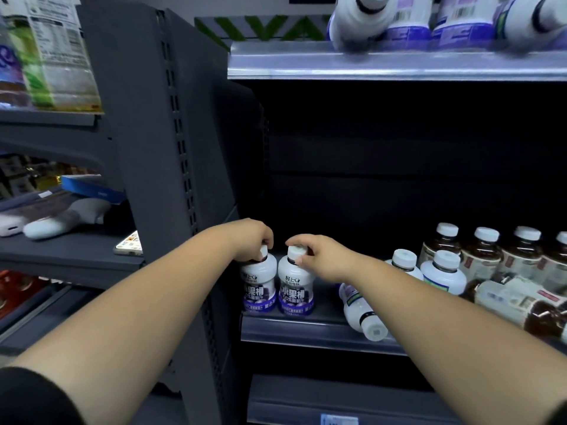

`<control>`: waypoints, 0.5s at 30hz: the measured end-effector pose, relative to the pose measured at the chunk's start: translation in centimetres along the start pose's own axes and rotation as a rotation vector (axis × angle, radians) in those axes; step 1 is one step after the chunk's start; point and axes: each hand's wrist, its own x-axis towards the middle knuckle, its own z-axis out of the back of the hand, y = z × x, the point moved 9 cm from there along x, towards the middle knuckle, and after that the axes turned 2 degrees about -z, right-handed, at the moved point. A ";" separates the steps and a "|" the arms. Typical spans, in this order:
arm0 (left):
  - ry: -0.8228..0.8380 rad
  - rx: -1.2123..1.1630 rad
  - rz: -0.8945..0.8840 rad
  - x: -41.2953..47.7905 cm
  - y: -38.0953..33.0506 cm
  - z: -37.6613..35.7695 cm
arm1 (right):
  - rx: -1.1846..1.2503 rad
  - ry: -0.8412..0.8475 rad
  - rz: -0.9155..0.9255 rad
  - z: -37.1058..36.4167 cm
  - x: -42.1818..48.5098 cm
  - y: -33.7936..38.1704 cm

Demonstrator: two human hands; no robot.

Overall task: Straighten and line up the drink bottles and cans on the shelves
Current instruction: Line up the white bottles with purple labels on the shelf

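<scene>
Two white bottles with purple labels stand upright side by side at the left end of the middle shelf [306, 329]. My left hand [253, 240] grips the cap of the left bottle [259, 286]. My right hand [319, 256] pinches the cap of the right bottle [296, 286]. Just right of them, partly under my right forearm, a white bottle [362, 314] lies on its side with its cap toward the shelf edge. Two more white bottles [441, 271] stand upright further right. Behind them stands a row of brown tea bottles [481, 256], and one brown bottle [527, 305] lies toppled.
The upper shelf [383, 62] carries white and purple bottles [408, 23], some tipped over its front edge. A grey upright post [181, 167] divides this bay from the left shelving, where a phone [130, 244], a blue box [92, 187] and white items [50, 225] lie.
</scene>
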 end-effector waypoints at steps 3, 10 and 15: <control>-0.006 -0.026 0.022 0.0 0.1 -0.1 | -0.006 0.004 0.009 0.1 -0.2 0.3; -0.124 -0.153 -0.097 1.0 -3.4 0.4 | -0.012 0.005 -0.004 1.9 -2.0 -0.9; -0.144 -0.252 -0.199 1.8 -6.8 0.1 | -0.120 0.012 -0.042 3.8 -6.2 -3.5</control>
